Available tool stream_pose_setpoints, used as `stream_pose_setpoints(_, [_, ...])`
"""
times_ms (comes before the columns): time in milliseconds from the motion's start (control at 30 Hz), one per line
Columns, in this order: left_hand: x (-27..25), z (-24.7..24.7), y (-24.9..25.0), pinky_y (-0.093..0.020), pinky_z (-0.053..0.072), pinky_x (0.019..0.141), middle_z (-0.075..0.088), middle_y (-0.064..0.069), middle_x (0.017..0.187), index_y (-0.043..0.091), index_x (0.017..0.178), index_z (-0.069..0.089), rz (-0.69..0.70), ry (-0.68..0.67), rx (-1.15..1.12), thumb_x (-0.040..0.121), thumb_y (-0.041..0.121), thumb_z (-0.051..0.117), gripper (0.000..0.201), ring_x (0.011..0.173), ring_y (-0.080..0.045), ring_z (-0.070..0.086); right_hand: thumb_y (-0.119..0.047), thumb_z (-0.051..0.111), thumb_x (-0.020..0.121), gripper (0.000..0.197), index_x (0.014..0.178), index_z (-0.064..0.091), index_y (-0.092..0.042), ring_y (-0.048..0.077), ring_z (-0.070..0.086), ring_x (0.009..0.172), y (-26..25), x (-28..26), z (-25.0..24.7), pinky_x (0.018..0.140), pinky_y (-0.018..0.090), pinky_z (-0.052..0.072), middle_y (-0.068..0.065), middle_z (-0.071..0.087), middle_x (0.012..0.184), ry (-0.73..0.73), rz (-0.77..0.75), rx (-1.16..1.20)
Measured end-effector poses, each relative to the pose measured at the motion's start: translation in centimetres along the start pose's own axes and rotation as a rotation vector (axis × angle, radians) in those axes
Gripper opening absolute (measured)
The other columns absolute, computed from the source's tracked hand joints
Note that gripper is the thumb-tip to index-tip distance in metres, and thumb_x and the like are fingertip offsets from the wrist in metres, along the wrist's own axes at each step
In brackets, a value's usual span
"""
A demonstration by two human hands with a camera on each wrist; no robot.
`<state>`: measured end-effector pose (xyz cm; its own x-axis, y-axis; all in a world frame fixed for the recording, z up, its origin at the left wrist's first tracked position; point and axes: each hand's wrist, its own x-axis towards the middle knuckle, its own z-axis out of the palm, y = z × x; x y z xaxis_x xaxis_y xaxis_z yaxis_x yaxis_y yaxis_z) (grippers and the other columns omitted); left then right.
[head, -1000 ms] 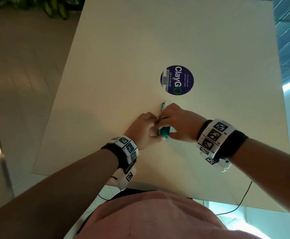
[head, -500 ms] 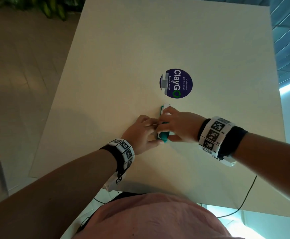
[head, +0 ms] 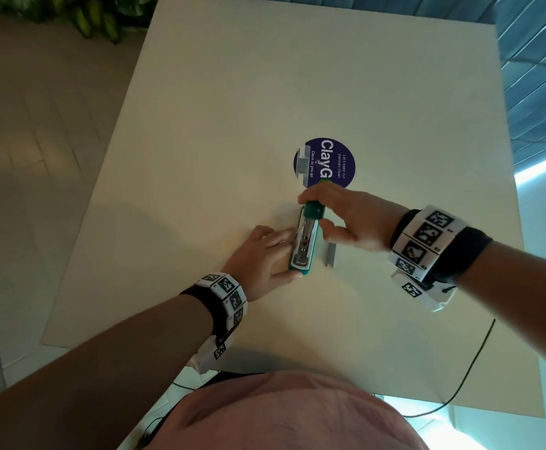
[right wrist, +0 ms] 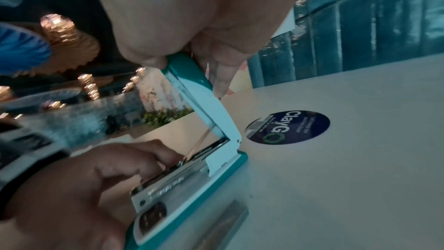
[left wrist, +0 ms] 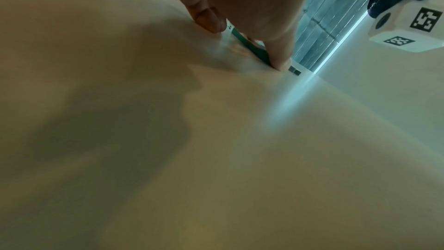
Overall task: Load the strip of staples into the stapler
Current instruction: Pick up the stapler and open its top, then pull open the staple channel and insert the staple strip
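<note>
The teal stapler [head: 303, 251] lies on the table, swung open, its metal staple channel [right wrist: 175, 180] facing up. My left hand [head: 285, 254] grips the base from the left, thumb at the near end. The right hand [head: 315, 215] pinches the tip of the lid [right wrist: 204, 100] and holds it raised at the far end. A grey strip of staples [head: 330, 254] lies flat on the table just right of the base, touched by neither hand. In the left wrist view my fingers [left wrist: 276, 48] press against the stapler's teal edge [left wrist: 256, 51].
A round blue ClayGo sticker [head: 336, 164] sits on the cream table [head: 200, 125] just beyond the stapler. A black cable [head: 473, 365] hangs off the near right edge. Potted leaves [head: 96, 14] stand on the floor at the far left.
The stapler was closed under both hands. My right hand has now lifted the lid up and away, baring the channel, and the staple strip has come into view beside the base.
</note>
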<state>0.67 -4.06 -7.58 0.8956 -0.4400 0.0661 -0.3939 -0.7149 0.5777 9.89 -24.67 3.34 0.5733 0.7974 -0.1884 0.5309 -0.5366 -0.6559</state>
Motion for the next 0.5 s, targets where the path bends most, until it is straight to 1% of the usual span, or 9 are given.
stream_pose_setpoints(67, [0.1, -0.1, 0.1, -0.032, 0.039, 0.095, 0.051, 0.004, 0.138, 0.017, 0.113, 0.064, -0.001, -0.001, 0.009, 0.080, 0.043, 0.069, 0.043, 0.104, -0.027, 0.044, -0.027, 0.038, 0.090, 0.042, 0.129, 0.039, -0.012, 0.017, 0.051, 0.100, 0.6, 0.7, 0.0, 0.089, 0.027, 0.041, 0.001, 0.048, 0.118, 0.120, -0.002, 0.042])
stream_pose_setpoints(167, [0.2, 0.0, 0.3, -0.027, 0.036, 0.094, 0.054, 0.003, 0.137, 0.016, 0.110, 0.065, -0.007, 0.026, 0.024, 0.079, 0.045, 0.069, 0.043, 0.103, -0.023, 0.041, -0.023, 0.032, 0.091, 0.041, 0.128, 0.042, -0.009, 0.015, 0.049, 0.104, 1.3, 1.8, -0.2, 0.092, 0.019, 0.037, 0.009, 0.051, 0.118, 0.272, 0.010, 0.105])
stream_pose_setpoints(233, [0.2, 0.2, 0.4, -0.027, 0.037, 0.094, 0.055, 0.003, 0.136, 0.017, 0.110, 0.065, -0.017, 0.037, 0.033, 0.078, 0.047, 0.069, 0.044, 0.103, -0.022, 0.041, -0.020, 0.032, 0.091, 0.040, 0.128, 0.043, -0.009, 0.008, 0.050, 0.097, 1.6, 2.4, -0.4, 0.090, 0.019, 0.037, 0.002, 0.053, 0.114, 0.333, 0.074, 0.166])
stream_pose_setpoints(267, [0.3, 0.2, 0.5, -0.027, 0.037, 0.094, 0.055, 0.003, 0.136, 0.017, 0.111, 0.065, -0.020, 0.039, 0.036, 0.077, 0.047, 0.069, 0.045, 0.103, -0.022, 0.042, -0.020, 0.031, 0.091, 0.040, 0.129, 0.044, -0.011, 0.002, 0.050, 0.091, 1.8, 2.7, -0.6, 0.088, 0.016, 0.039, -0.004, 0.054, 0.109, 0.356, 0.114, 0.195])
stream_pose_setpoints(300, [0.3, 0.3, 0.5, -0.027, 0.037, 0.095, 0.055, 0.003, 0.136, 0.018, 0.111, 0.064, -0.021, 0.040, 0.035, 0.077, 0.047, 0.069, 0.045, 0.103, -0.022, 0.042, -0.022, 0.031, 0.092, 0.040, 0.129, 0.044, -0.013, 0.000, 0.053, 0.087, 2.2, 3.0, -0.7, 0.087, 0.016, 0.042, -0.006, 0.055, 0.105, 0.377, 0.160, 0.233])
stream_pose_setpoints(333, [0.3, 0.3, 0.5, -0.028, 0.037, 0.095, 0.056, 0.003, 0.136, 0.018, 0.111, 0.063, -0.019, 0.039, 0.034, 0.078, 0.047, 0.069, 0.045, 0.102, -0.023, 0.042, -0.024, 0.031, 0.093, 0.039, 0.128, 0.045, -0.016, 0.004, 0.056, 0.088, 2.7, 3.4, -0.8, 0.088, 0.023, 0.046, -0.003, 0.057, 0.104, 0.397, 0.210, 0.278])
stream_pose_setpoints(400, [0.4, 0.2, 0.5, -0.028, 0.036, 0.095, 0.056, 0.001, 0.135, 0.018, 0.111, 0.063, -0.002, 0.042, 0.037, 0.078, 0.047, 0.069, 0.045, 0.101, -0.023, 0.044, -0.023, 0.032, 0.095, 0.032, 0.123, 0.046, -0.017, 0.025, 0.062, 0.095, 3.6, 4.2, -1.0, 0.091, 0.042, 0.052, 0.007, 0.059, 0.103, 0.437, 0.300, 0.388])
stream_pose_setpoints(433, [0.4, 0.2, 0.5, -0.028, 0.035, 0.095, 0.056, 0.000, 0.135, 0.017, 0.111, 0.063, 0.006, 0.046, 0.037, 0.078, 0.046, 0.069, 0.044, 0.100, -0.023, 0.045, -0.022, 0.033, 0.095, 0.028, 0.119, 0.047, -0.016, 0.031, 0.062, 0.096, 4.0, 4.6, -1.2, 0.089, 0.048, 0.054, 0.010, 0.059, 0.101, 0.456, 0.331, 0.431])
stream_pose_setpoints(500, [0.4, 0.1, 0.5, -0.025, 0.032, 0.096, 0.057, -0.001, 0.134, 0.016, 0.111, 0.063, 0.014, 0.053, 0.033, 0.078, 0.045, 0.069, 0.045, 0.101, -0.023, 0.045, -0.020, 0.034, 0.095, 0.024, 0.113, 0.048, -0.011, 0.035, 0.064, 0.093, 4.5, 5.3, -1.6, 0.085, 0.051, 0.055, 0.014, 0.061, 0.098, 0.482, 0.377, 0.444])
